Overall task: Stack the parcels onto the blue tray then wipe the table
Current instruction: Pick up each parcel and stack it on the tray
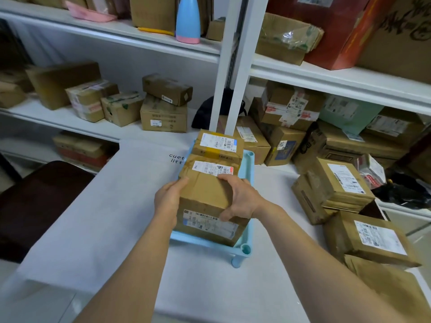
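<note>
Item 1: I see right hand (242, 199) fingers spread over parcel (205, 194) top, thumb on front. Left hand (170, 197) braces opp. side, fingers hidden, can't tell spread. Two-sided hold prob. to square it. Below fingers: blue tray (245, 249). Beyond fingertips: 2nd parcel (219, 145).

A store room with white shelves and a table.

White shelves (112, 127) run along the far side, and a white post (229, 78) stands up in the middle of them. Brown boxes (163, 115) sit on the shelves. A blue bottle (187, 17) with a pink bottom stands on the top shelf, and a big red box (331, 31) is far right. The wall (105, 59) behind is pale grey. Nearer is a table (105, 217) under a white cloth. A dark brown seat (35, 201) stands just left of it. The light is soft and even.
</note>
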`<state>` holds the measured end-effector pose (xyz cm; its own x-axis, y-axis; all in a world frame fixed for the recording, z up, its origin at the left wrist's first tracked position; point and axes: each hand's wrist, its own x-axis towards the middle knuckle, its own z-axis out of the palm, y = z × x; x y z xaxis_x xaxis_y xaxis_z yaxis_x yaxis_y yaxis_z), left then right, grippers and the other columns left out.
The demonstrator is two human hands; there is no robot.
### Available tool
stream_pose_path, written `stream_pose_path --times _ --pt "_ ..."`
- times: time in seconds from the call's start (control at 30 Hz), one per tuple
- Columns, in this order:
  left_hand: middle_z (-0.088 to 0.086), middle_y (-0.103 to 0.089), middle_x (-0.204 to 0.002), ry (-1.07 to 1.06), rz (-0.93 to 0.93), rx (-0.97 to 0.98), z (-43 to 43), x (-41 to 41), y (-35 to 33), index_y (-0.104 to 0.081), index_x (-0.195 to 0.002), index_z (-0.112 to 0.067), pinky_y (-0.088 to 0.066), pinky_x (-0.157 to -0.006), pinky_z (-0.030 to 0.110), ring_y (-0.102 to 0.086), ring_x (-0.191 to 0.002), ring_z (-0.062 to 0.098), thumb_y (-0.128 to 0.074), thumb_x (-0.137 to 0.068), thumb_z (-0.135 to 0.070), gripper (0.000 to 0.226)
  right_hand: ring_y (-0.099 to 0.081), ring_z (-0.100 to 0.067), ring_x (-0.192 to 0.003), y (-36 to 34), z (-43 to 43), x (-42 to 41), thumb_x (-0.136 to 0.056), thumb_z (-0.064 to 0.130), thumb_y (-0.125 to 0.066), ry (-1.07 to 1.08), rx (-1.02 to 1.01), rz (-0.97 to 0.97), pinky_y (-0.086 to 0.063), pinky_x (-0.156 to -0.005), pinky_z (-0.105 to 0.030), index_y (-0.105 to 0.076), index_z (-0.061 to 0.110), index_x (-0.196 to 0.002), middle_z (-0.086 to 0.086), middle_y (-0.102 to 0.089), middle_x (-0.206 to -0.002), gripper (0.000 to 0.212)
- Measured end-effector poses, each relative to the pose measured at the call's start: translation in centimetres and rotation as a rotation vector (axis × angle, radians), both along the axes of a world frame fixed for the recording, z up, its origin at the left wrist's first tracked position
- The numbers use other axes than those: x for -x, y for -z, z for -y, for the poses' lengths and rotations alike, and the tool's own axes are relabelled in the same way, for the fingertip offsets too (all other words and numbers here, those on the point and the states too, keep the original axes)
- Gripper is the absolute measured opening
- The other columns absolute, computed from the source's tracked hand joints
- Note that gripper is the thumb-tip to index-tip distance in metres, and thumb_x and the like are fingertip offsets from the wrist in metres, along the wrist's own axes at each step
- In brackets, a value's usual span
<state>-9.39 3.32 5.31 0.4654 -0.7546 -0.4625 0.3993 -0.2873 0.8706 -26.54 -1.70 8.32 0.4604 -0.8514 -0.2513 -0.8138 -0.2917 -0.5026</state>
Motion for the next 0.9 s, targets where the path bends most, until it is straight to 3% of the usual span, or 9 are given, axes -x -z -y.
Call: stream_pose_path --times 0.17,0.27,0.4,0.57,0.7,0.9 --pt "0.006 -0.066 -0.088 -0.035 0.023 -0.044 0.0 -0.5 0.2 -0.066 -0.105 -0.01 -0.048 -0.061 0.029 -0.06 -0.073 0.02 -0.063 -0.085 -0.021 0.023 -0.021 -0.02 -0.137 0.3 0.2 -0.8 -0.06 0.039 -0.086 -0.088 0.047 -0.121 -0.024 -0.11 -0.052 -0.02 0.033 -0.145 0.007 -0.031 -0.147 0.108" --pt "0.007 -0.067 -0.102 -0.028 0.101 -0.045 0.5 -0.8 -0.1 -0.064 -0.112 -0.01 -0.051 -0.068 0.031 -0.062 -0.083 0.021 -0.064 -0.082 -0.015 0.03 -0.016 -0.021 -0.142 0.2 0.4 -0.7 -0.065 0.053 -0.08 -0.063 0.0 -0.073 -0.017 -0.114 -0.053 -0.02 0.034 -0.147 0.005 -0.025 -0.153 0.103" --pt "0.0 -0.058 -0.105 -0.019 0.456 -0.091 1.6 -0.4 -1.8 -0.061 -0.117 -0.012 -0.046 -0.078 0.029 -0.054 -0.092 0.02 -0.063 -0.083 -0.012 0.034 -0.022 -0.02 -0.143 0.2 0.8 -0.2 -0.08 0.062 -0.06 0.083 -0.04 0.147 -0.023 -0.116 -0.047 -0.031 0.033 -0.146 0.004 -0.027 -0.155 0.078" --pt "0.006 -0.054 -0.127 0.124 0.927 -0.056 3.4 1.8 -3.5 -0.061 -0.115 -0.017 -0.042 -0.097 0.037 -0.043 -0.122 0.024 -0.063 -0.087 -0.022 0.029 -0.03 -0.018 -0.14 -0.1 1.2 0.8 -0.095 0.045 -0.048 0.176 0.048 0.174 -0.027 -0.114 -0.036 -0.038 0.029 -0.144 0.003 -0.033 -0.153 0.052" --pt "0.005 -0.056 -0.122 0.198 1.007 0.054 4.9 4.7 -4.4 -0.067 -0.103 -0.019 -0.043 -0.088 0.033 -0.048 -0.115 0.023 -0.055 -0.091 -0.022 0.017 -0.038 -0.019 -0.134 -0.5 1.2 2.2 -0.097 0.032 -0.049 0.255 0.093 0.22 -0.03 -0.108 -0.03 -0.044 0.026 -0.141 -0.001 -0.041 -0.147 0.045" --pt "0.009 -0.058 -0.122 0.404 1.031 0.172 7.4 11.3 -4.3 -0.068 -0.108 -0.014 -0.042 -0.089 0.036 -0.051 -0.111 0.025 -0.037 -0.099 -0.022 0.033 -0.044 -0.021 -0.129 0.4 1.3 8.1 -0.093 0.014 -0.053 0.467 0.086 0.291 -0.04 -0.104 -0.034 -0.045 0.021 -0.14 -0.004 -0.045 -0.142 0.048"
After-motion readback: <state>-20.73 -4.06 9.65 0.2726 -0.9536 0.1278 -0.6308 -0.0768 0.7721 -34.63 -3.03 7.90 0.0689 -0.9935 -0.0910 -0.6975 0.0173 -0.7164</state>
